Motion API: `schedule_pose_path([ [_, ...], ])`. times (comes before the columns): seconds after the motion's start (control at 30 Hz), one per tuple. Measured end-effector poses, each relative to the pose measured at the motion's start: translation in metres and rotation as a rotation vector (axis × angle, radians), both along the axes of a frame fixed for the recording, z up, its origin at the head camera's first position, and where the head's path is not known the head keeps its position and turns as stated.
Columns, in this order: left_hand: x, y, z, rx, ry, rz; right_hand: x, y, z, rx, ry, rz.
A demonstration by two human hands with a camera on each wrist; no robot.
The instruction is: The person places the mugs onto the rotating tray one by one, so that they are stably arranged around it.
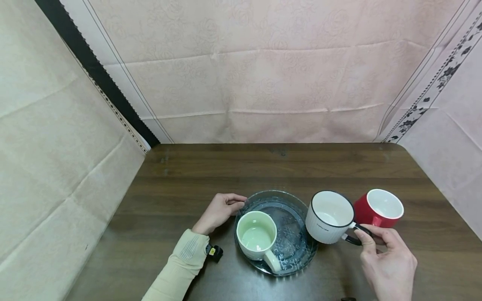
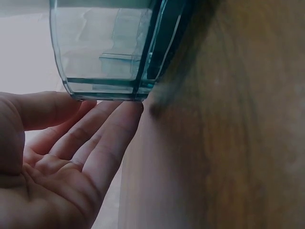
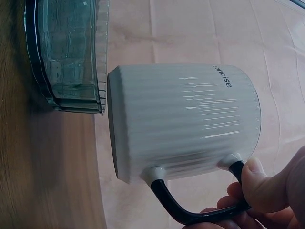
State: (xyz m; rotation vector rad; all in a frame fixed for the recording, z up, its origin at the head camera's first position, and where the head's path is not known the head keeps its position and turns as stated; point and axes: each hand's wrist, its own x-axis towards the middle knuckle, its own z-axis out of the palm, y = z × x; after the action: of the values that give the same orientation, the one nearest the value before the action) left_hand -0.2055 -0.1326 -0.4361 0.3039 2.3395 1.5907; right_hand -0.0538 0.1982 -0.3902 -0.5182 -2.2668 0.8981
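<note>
My right hand (image 1: pixel 391 259) grips the black handle of a white mug (image 1: pixel 326 228) with a dark rim. In the right wrist view this mug (image 3: pixel 186 121) is held up off the table, its base a little above the rim level of the round clear glass dish (image 3: pixel 71 57). From above, it overlaps the right edge of the dish. My left hand (image 1: pixel 222 209) touches the dish's left side; in the left wrist view the fingers (image 2: pixel 112 143) lie fairly straight against the outer wall. A light green mug (image 1: pixel 248 248) stands inside the dish (image 1: pixel 291 267), toward its left.
A red mug (image 1: pixel 367 211) with a white inside stands on the wooden table (image 1: pixel 180 179), behind the right hand and close to the white mug. Pale cloth (image 1: pixel 271 83) hangs behind the table's far edge and at both sides.
</note>
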Motion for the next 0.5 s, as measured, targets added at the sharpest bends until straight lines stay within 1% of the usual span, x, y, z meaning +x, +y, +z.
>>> schedule_pose_path([
  [0.17, -0.0003, 0.0000, -0.0002, -0.005, -0.001, -0.001, -0.0006, -0.0002, 0.0005, 0.013, 0.026, 0.006],
  [0.27, -0.0006, 0.0001, 0.0000, -0.003, -0.002, -0.002, -0.0009, -0.0001, 0.0003, 0.010, 0.026, 0.009],
  [0.5, -0.0007, -0.0002, -0.0005, 0.004, -0.008, -0.002, -0.0021, -0.0008, 0.0013, -0.008, -0.038, 0.000],
])
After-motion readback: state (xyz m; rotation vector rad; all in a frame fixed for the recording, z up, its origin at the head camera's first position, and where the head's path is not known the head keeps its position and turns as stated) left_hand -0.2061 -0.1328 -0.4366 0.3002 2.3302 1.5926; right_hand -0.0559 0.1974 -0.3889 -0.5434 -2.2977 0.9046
